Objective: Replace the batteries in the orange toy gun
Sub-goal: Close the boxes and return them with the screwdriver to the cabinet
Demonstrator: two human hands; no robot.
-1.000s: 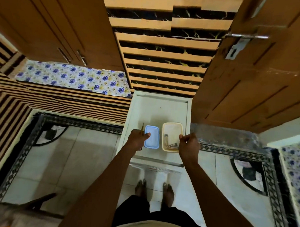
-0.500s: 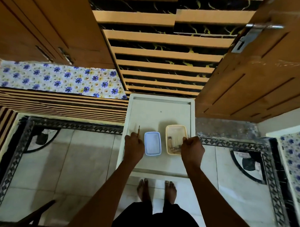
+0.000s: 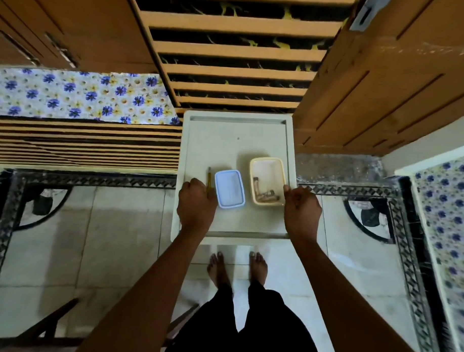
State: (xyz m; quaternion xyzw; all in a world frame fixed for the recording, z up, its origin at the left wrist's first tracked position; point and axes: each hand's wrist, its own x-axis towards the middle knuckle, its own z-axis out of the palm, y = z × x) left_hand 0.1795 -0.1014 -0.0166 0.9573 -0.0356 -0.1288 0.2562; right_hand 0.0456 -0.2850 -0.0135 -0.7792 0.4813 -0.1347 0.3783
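White plastic table [image 3: 226,149] stands on a tiled floor, between a striped wall and a wooden door. Left hand [image 3: 197,203] rests near the left edge, fingers curled; a yellow-handled screwdriver [image 3: 209,179] lies just beside them, contact unclear. Blue lid [image 3: 229,189] lies right of it. Cream container [image 3: 267,181] sits near the right edge, holding small cylinders, possibly batteries [image 3: 264,194]. Right hand [image 3: 302,207] is at the container's right rim, fingers loosely curled; grip unclear. Far half of table bare. Orange toy gun not visible.
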